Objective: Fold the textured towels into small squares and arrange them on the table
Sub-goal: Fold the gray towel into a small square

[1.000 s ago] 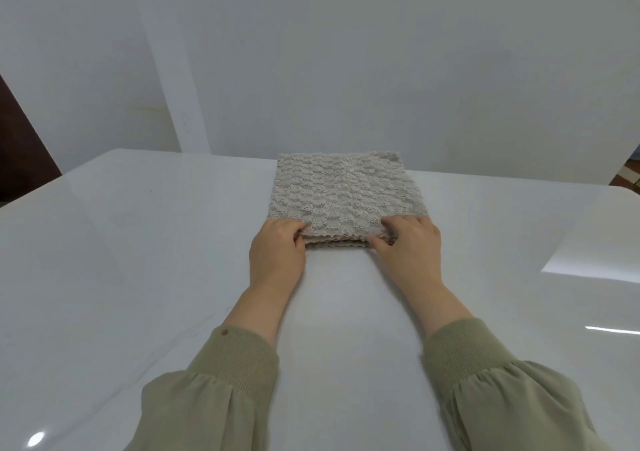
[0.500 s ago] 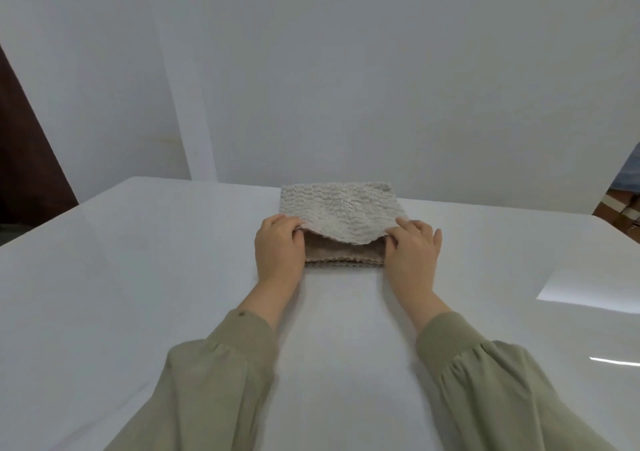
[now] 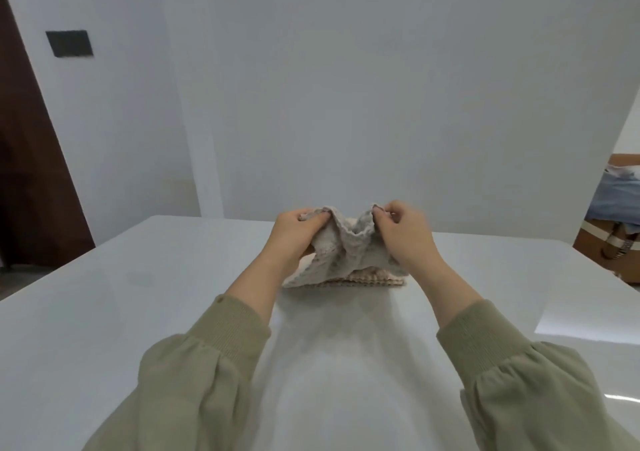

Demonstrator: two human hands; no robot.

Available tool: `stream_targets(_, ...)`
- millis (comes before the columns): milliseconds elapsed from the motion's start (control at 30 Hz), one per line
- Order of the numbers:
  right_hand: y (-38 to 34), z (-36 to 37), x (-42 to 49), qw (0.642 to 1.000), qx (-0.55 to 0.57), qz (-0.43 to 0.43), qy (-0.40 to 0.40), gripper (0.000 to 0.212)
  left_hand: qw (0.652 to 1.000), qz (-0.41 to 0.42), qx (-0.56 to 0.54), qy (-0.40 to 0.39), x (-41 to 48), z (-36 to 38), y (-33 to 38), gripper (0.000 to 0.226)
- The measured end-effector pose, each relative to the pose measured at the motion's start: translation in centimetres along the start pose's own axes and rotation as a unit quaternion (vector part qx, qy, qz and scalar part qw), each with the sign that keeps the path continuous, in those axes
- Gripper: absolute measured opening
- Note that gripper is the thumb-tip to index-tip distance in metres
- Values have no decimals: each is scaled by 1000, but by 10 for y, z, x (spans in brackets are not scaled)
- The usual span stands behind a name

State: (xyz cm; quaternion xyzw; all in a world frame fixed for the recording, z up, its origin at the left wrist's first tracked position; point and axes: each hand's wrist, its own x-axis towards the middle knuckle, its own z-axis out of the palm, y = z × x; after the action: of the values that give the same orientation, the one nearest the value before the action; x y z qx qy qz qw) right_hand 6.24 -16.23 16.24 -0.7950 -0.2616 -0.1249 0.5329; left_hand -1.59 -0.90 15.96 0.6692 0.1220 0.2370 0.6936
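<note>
A pale grey textured towel (image 3: 341,253) is lifted off a small stack in the middle of the white table (image 3: 138,312). My left hand (image 3: 294,235) pinches its left corner and my right hand (image 3: 405,234) pinches its right corner, so the cloth sags between them. Its lower part still drapes over the stack. Under it lies a beige folded towel (image 3: 363,279), of which only the near edge shows.
A white wall stands just beyond the table's far edge. A dark brown door (image 3: 31,159) is at the left. At the far right, past the table's corner, are a cardboard box (image 3: 609,246) and blue cloth (image 3: 620,197).
Both hands have lifted the top towel's near corners up and away from the stack, bunching it between them. The view has tilted upward, showing more wall.
</note>
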Motion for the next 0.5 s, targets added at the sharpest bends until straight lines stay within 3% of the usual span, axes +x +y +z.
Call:
stream_targets(100,-11,-4,-16,1000,4,7,-25,28,996,-24,-77,-27,-12,1,0,15)
stream_targets(167,-7,-5,-31,998,-27,9,-49,27,997,-32,-63,-26,-21,-3,-10,16)
stream_targets(267,16,-7,-57,992,-53,32,-111,26,995,-68,78,-13,-32,-18,-48,14)
stream_targets(333,38,-3,-73,993,-37,65,-95,21,985,-87,147,28,-38,-28,-78,9)
stream_targets(400,58,2,-89,994,-30,83,-68,17,971,-51,227,61,-46,-36,-103,23)
stream_targets(500,82,11,-114,986,-24,88,-140,30,954,8,298,17,-61,-39,-128,25)
